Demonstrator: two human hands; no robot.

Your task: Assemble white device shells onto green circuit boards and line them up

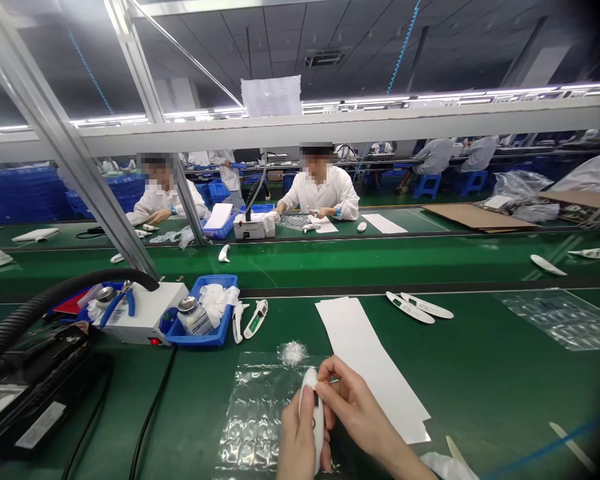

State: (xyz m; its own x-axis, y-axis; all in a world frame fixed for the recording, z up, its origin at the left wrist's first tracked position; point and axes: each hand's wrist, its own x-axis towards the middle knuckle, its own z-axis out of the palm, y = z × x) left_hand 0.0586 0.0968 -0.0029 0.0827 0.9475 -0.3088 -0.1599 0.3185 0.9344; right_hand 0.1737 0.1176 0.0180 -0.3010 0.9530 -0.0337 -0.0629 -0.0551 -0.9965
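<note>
My left hand [300,427] is wrapped round a slim white handheld device [318,421], which looks like a thermometer. It stands roughly upright, with a small dark display and a button mark on its face. At the display's edge, the thumb and forefinger of my right hand [353,400] are pinched together; whatever is between them is too small to make out. Under my hands lies a clear plastic blister tray [253,413] with moulded pockets. A small heap of crumpled clear film [293,353] sits at its far edge. To the right are long white paper sheets [367,360].
A blue bin [203,341] holds a metal-capped jar and white cloth. Nearby lie an opened device with a green board [256,320], white shells [417,308] and another clear tray [565,320]. A grey box [145,313] and black machine stand left. Two co-workers [325,190] sit opposite.
</note>
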